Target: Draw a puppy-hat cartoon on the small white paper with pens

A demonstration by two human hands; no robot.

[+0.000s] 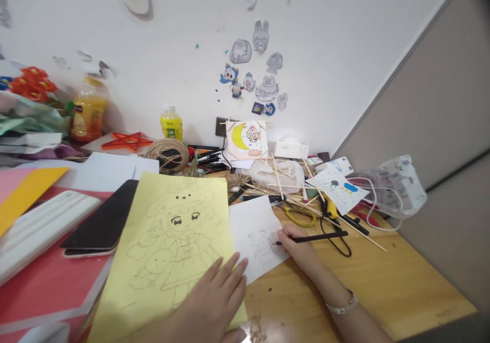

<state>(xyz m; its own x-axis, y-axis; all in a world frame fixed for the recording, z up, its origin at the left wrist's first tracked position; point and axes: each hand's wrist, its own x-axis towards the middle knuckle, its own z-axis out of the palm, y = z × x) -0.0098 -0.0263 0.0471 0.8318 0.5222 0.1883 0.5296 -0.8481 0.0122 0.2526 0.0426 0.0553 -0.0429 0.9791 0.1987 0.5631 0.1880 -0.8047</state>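
Bottle labels [173, 132] blurred, no readable text

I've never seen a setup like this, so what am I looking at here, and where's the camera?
There's no machine here, just a person's two bare hands. The single picture comes from a camera worn on the head, looking forward and down at a wooden table against a wall.

The left hand holds nothing; it rests on a yellow sheet bearing a large line drawing of a character. The right hand holds a black pencil, its tip over a faint, smaller sketch on white paper. Whether the tip touches is hard to tell.

Farther back lie a coil of twine, a bottle with a yellow label and loose thin sticks.
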